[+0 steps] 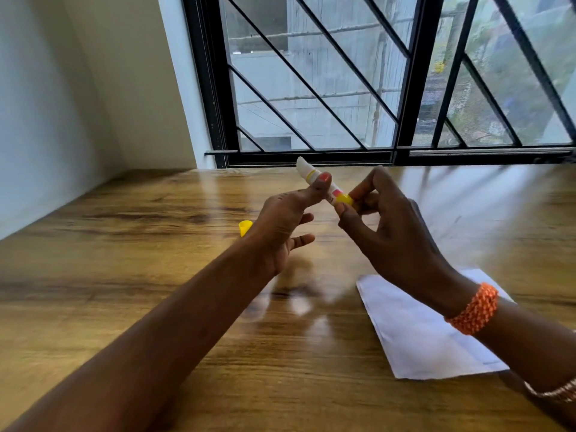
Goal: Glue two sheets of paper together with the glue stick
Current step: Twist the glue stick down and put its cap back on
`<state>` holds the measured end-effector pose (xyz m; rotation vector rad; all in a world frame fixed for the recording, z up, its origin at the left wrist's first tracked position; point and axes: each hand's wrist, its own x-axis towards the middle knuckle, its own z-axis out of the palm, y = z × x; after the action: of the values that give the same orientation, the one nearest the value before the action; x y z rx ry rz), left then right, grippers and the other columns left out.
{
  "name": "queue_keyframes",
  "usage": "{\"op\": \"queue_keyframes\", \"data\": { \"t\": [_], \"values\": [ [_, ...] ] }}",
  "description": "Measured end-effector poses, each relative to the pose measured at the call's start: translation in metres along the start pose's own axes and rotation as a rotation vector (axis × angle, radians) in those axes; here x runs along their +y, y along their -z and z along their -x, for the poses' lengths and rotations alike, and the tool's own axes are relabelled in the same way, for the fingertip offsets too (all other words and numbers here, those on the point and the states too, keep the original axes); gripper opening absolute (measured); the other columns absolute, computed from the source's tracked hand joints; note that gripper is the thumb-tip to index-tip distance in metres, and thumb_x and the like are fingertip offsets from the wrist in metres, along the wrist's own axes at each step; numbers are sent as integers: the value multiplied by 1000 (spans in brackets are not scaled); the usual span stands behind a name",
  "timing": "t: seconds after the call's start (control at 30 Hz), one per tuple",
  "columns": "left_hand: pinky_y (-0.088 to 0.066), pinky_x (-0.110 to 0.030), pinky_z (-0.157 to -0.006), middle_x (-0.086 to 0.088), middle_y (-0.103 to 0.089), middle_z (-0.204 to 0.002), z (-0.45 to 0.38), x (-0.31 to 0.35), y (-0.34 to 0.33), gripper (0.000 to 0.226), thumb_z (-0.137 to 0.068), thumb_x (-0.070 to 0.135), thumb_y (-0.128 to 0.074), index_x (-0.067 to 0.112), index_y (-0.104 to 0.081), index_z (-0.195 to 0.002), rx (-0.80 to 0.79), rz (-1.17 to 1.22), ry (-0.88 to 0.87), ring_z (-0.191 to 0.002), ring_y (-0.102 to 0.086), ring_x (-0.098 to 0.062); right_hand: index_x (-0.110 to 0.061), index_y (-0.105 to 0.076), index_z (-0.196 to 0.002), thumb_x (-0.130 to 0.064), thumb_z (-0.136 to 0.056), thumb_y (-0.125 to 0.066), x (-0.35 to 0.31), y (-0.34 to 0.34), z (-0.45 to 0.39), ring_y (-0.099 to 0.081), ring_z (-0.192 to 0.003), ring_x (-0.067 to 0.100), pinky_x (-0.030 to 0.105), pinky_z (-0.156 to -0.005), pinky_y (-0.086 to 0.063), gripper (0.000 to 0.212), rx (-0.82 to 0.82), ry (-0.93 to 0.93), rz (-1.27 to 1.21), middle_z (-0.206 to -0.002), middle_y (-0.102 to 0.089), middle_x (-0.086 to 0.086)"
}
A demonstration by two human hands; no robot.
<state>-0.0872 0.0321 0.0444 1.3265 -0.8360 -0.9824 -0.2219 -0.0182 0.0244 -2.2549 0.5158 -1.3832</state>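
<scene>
An uncapped glue stick (314, 176) is held above the table, its white glue tip pointing up and to the left. My left hand (285, 222) grips the barrel with thumb on top. My right hand (389, 232) pinches the yellow twist base (344, 199) between thumb and fingers. The yellow cap (244, 227) lies on the table just left of my left hand. White paper (427, 332) lies flat on the table under my right wrist; I cannot tell whether it is one sheet or two.
The wooden table (156, 275) reaches a white wall on the left and a black-barred window (374, 88) at the back. An orange bracelet (472, 308) sits on my right wrist.
</scene>
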Motion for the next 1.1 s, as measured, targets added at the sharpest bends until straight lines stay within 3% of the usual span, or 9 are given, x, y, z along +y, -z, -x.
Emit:
{"op": "queue_keyframes", "data": {
  "t": [0.13,0.23,0.37,0.5,0.6,0.77,0.87,1.0,1.1],
  "values": [
    [-44,-33,-75,7,-64,-106,1,-1,-2,39,-77,49,-63,19,-64,-101,-10,-24,18,-110,-50,-17,-20,-44,-92,-10,-84,-61,-3,9,-2,-53,-69,17,36,-79,-40,21,-21,353,572,-73,-57,1],
    [-44,-32,-76,7,-64,-104,2,-3,-2,39,-80,46,-60,18,-63,-107,-41,42,22,-114,-49,-18,-15,-50,-98,-12,-81,-60,0,12,-4,-55,-76,25,40,-84,-30,19,10,498,820,-78,-58,2],
    [-43,-29,-80,-2,-55,-131,0,-3,-5,37,-86,39,-54,14,-62,-111,-74,143,-49,-122,-44,-20,-15,-51,-93,-17,-83,-68,-6,11,-7,-58,-68,15,30,-70,-46,20,46,95,165,-71,-58,-5],
    [-42,-29,-80,0,-56,-121,-3,-4,-5,24,-90,31,-50,18,-62,-107,-103,139,-93,-113,-45,-18,-14,-47,-92,-17,-87,-64,-5,9,-9,-65,-63,25,35,-60,-51,18,1,-228,-206,-67,-68,5],
    [-41,-31,-83,5,-59,-110,-5,-5,-2,18,-90,30,-49,22,-64,-98,-142,116,-103,-108,-47,-14,-14,-48,-89,-14,-89,-60,-3,8,-8,-63,-60,6,22,-62,-52,13,-3,-321,-369,-68,-68,4],
    [-43,-31,-82,0,-57,-124,-4,-6,-1,25,-85,39,-53,20,-65,-95,-126,54,-105,-113,-48,-14,-10,-49,-82,-11,-90,-59,-3,8,-8,-56,-59,11,23,-61,-47,13,-12,-348,-462,-58,-65,-1],
    [-41,-31,-78,6,-60,-106,-5,-7,-3,24,-84,45,-53,23,-64,-81,-91,-19,-87,-109,-48,-15,-9,-49,-80,-12,-87,-63,-5,8,-6,-51,-57,10,22,-58,-42,17,10,-142,-163,-64,-63,4],
    [-38,-33,-79,13,-63,-90,-6,-9,-2,25,-82,48,-55,25,-64,-74,-80,-48,-50,-105,-48,-14,-19,-48,-95,-11,-79,-63,1,12,-3,-53,-78,22,40,-84,-28,23,5,437,672,-76,-54,-4],
    [-40,-31,-79,6,-60,-108,-5,-9,-2,26,-78,46,-58,23,-63,-89,-101,8,-54,-111,-47,-15,-18,-51,-91,-12,-77,-67,2,11,-4,-55,-75,19,39,-83,-32,21,30,324,517,-76,-53,-5]
  ]
}}
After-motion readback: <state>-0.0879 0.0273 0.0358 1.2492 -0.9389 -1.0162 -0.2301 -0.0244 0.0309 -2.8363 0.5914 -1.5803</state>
